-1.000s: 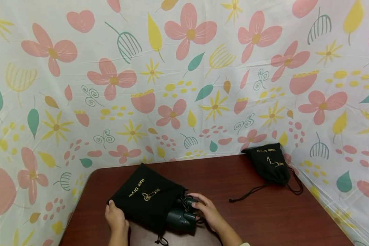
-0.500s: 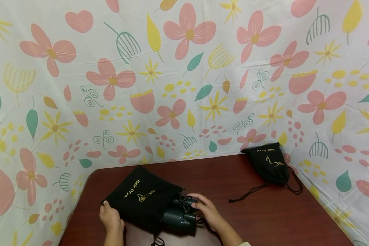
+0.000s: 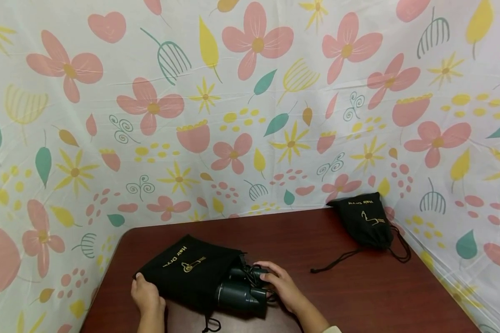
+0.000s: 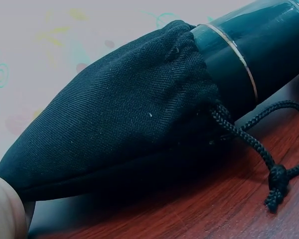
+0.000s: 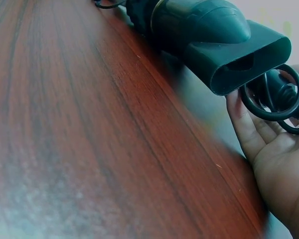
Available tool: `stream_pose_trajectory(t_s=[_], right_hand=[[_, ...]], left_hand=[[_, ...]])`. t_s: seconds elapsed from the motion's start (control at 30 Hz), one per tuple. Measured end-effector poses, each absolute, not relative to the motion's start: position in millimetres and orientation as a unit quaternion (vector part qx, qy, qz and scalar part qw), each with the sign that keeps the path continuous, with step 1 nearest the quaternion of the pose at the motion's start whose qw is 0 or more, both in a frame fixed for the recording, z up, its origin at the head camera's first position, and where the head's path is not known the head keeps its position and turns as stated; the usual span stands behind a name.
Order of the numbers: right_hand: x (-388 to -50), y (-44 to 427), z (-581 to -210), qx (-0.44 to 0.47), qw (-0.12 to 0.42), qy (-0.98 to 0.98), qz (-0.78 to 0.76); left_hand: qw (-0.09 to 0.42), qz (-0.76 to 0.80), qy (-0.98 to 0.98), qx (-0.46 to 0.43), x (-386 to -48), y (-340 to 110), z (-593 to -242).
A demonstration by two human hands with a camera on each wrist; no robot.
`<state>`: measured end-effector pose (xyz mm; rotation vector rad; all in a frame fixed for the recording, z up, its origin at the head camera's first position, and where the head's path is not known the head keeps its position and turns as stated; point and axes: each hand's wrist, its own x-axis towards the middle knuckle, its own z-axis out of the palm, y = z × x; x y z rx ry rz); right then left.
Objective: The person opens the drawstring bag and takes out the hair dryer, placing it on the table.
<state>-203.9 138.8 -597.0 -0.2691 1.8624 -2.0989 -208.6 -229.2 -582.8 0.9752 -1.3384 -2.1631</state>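
Note:
A black drawstring bag (image 3: 183, 289) with gold "Hair Dryer" print lies at the table's front left. My left hand (image 3: 147, 296) pinches its closed corner between thumb and fingers. From the bag's mouth sticks a dark green hair dryer (image 3: 238, 298); its rear part is hidden inside the cloth. My right hand (image 3: 286, 289) grips the dryer's handle end with the looped black cord (image 5: 274, 112). The flat nozzle (image 5: 241, 59) faces the right wrist camera. In the left wrist view, the gathered bag mouth sits around the barrel near a thin metallic ring (image 4: 234, 55).
A second black bag (image 3: 362, 222) with the same print lies at the table's back right, its drawstrings spread out. Everything rests on a reddish-brown wooden table (image 3: 291, 231). Flower-patterned cloth (image 3: 250, 115) hangs behind and along the sides.
My left hand has pulled the bag leftward and slightly toward me, and more of the hair dryer's barrel shows. My right hand has stayed nearly in place on the dryer.

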Motion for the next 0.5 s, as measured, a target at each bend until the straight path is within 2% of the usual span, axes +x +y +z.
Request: stream_pose_trajectory(t_s=[0.5], right_hand=[[-204.4,140.5,-597.5,-0.085,0.156,0.643,-0.745]], left_hand=[[0.189,-0.785,-0.468,0.359,-209.5,-241.7,-578.2]])
